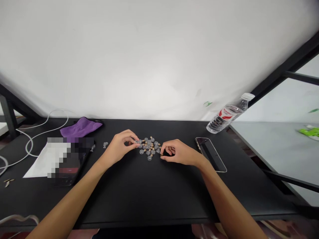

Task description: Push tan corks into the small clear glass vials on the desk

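Well, the left hand [119, 148] pinches one clear bulb [137, 141] between thumb and fingertips, with the fingers curled almost closed. The right hand [178, 153] has its fingertips drawn together at the right edge of the heap, but I cannot tell whether they hold anything. The heap of small clear bulbs [149, 148], mixed with tan beads, lies on the black desk [149, 202] between the hands, touching both.

Each bulb looks light, smooth and slippery, and would be fragile if it is glass, though it is too small to tell. A fingertip pinch on a narrow neck or a tan bead seems safest. The pieces look loosely tangled, so one could drag its neighbours.

A loose piece [105, 144] lies just left of the left hand. A phone [210, 154] lies near the right hand, and a water bottle [228, 113] lies beyond it. Farther left are a purple cloth [81, 128] and a white cable [32, 142].
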Action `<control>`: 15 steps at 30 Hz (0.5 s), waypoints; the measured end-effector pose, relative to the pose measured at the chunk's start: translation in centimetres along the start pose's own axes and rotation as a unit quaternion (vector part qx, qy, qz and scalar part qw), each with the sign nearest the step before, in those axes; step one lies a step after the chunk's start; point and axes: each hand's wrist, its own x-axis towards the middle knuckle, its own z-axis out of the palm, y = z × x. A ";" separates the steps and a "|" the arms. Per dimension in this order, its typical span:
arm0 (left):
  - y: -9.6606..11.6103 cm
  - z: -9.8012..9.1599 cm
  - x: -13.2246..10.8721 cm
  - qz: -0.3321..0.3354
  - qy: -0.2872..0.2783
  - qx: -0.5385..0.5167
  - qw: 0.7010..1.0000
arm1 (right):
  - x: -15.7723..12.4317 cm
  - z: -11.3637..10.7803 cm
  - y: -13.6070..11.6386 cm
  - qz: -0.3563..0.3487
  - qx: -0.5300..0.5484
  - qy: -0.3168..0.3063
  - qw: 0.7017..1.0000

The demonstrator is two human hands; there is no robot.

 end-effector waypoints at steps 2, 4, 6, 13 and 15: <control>0.3 0.9 -0.1 0.006 0.013 -0.031 0.999 | 0.1 0.1 0.2 0.004 -0.010 -0.015 1.000; 0.4 1.6 -0.3 0.005 0.019 -0.050 0.999 | 0.2 0.1 0.4 0.007 -0.015 -0.024 1.000; 0.5 2.2 -0.4 0.005 0.024 -0.056 0.998 | 0.3 0.2 0.5 0.008 -0.012 -0.025 1.000; 1.0 3.7 -1.0 0.021 0.026 -0.061 0.998 | 0.1 0.5 -1.1 -0.010 0.133 0.021 0.991; 1.2 3.9 -1.1 0.027 0.017 -0.057 0.998 | 0.1 0.6 -1.5 -0.026 0.175 0.040 0.983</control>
